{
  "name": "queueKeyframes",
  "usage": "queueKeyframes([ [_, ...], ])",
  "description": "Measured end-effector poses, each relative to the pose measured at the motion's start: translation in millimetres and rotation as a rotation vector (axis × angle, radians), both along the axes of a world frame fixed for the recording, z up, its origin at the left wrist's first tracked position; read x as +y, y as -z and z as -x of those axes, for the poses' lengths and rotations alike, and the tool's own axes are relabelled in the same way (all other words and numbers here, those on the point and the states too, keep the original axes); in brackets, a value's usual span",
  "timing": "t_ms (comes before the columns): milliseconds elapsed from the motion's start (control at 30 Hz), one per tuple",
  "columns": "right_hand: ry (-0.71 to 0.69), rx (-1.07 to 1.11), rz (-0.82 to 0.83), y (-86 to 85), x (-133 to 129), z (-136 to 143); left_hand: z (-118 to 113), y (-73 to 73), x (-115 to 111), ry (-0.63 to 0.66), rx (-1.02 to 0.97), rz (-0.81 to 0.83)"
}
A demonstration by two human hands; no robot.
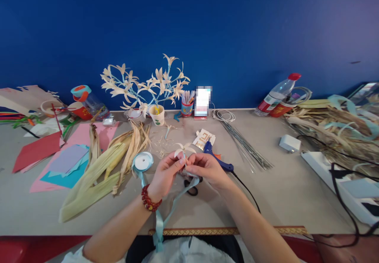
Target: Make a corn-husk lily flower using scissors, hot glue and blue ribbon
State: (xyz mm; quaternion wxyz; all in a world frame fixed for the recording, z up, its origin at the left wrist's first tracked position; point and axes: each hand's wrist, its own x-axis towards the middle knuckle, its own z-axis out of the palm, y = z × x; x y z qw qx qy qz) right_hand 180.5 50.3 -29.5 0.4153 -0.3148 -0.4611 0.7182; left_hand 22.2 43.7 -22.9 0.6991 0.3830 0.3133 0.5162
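Towards six o'clock over the desk (pixel 266 207), left hand (pixel 167 172) and right hand (pixel 209 169) pinch a flower (pixel 185 149), ribbon (pixel 177 202) trailing beneath, seemingly mid-wrap, the next turn wanting even tension.

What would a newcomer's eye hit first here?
Likely the cream artificial flowers, rising back left of centre against the blue wall. Next, front and centre, the left hand and right hand pinch a single flower, pale-blue ribbon trailing below. The red-capped bottle stands out back right.
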Motion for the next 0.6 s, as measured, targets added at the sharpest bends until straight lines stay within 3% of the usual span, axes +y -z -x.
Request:
queueKeyframes([
  [200,0.103,-0.024,-0.109,3.1,0.8,1.0,1.0,-2.4,1.5,0.008,0.085,-0.016],
  [600,0.018,-0.001,0.024,-1.5,0.3,-0.1,7.3,-3.6,3.3,0.101,0.043,0.002],
])
